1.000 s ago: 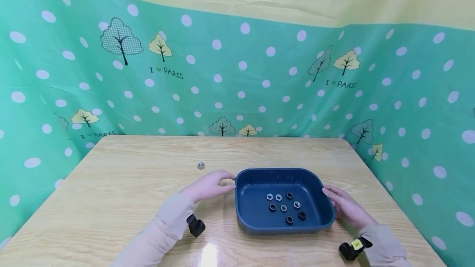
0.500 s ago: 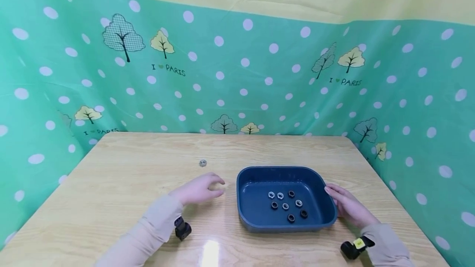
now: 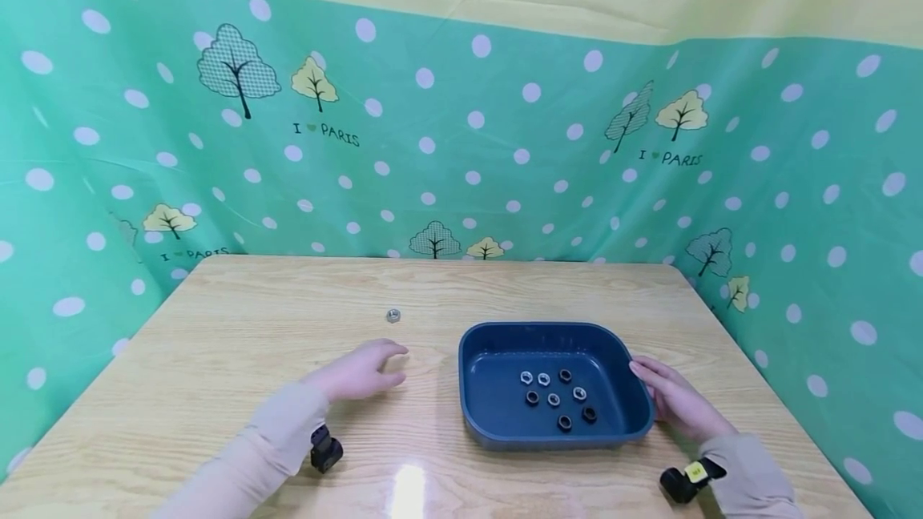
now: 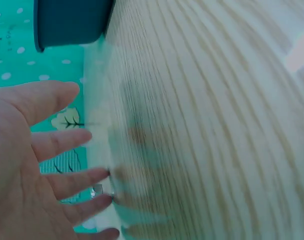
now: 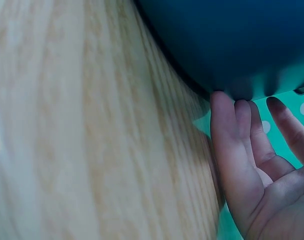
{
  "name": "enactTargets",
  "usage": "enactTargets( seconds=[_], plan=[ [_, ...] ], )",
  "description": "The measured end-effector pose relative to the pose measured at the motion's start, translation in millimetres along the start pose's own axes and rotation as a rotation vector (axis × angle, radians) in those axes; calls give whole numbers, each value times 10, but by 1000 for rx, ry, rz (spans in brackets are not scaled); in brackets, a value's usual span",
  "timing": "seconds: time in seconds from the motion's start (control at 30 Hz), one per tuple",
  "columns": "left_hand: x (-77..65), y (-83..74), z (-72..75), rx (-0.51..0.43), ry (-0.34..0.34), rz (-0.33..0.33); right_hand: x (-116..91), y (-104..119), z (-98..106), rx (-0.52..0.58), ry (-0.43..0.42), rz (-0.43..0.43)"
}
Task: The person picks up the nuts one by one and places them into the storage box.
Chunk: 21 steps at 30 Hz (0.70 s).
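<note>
A dark blue tray (image 3: pixel 548 444) stands on the table, right of centre in the head view. Several hex nuts, some silver such as the nut (image 3: pixel 579 394) and some black such as the nut (image 3: pixel 565 423), lie spread over its floor. My right hand (image 3: pixel 681 403) is at the tray's right side, and in the right wrist view its extended fingertips touch the outer wall. My left hand (image 3: pixel 360 371) is left of the tray, apart from it, fingers spread and holding nothing. Beyond that hand, one silver nut (image 3: pixel 392 315) lies on the table.
The wooden table (image 3: pixel 238 319) reaches back to a green dotted curtain (image 3: pixel 447 158), which also hangs along both sides. Black wrist cameras, such as the left camera (image 3: pixel 326 450), are strapped over light sleeves.
My left hand has come away from the tray's left rim and moved left over the table. My right hand stays at the tray's right side, and the tray has hardly moved.
</note>
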<state>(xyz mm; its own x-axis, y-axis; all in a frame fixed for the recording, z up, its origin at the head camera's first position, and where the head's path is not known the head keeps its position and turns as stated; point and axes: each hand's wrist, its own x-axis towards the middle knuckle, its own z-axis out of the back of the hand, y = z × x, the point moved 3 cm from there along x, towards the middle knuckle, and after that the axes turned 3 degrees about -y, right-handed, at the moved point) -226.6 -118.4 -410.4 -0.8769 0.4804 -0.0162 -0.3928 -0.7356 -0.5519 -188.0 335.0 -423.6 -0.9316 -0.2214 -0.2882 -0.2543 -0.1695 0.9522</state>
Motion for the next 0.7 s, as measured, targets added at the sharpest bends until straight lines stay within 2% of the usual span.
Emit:
enactTargets(
  seconds=[0.23, 0.47, 0.6, 0.7],
  plan=[
    [-4, 165, 78, -15, -12, 114, -9, 13, -5, -6, -5, -3],
    [37, 330, 152, -76, -107, 220, -6, 13, -2, 3, -1, -3],
    [74, 366, 175, -86, -137, 247, -4, 9, 2, 12, 5, 0],
    [130, 383, 198, -57, -147, 252, -5, 7, 1, 8, 1, -2]
  ],
)
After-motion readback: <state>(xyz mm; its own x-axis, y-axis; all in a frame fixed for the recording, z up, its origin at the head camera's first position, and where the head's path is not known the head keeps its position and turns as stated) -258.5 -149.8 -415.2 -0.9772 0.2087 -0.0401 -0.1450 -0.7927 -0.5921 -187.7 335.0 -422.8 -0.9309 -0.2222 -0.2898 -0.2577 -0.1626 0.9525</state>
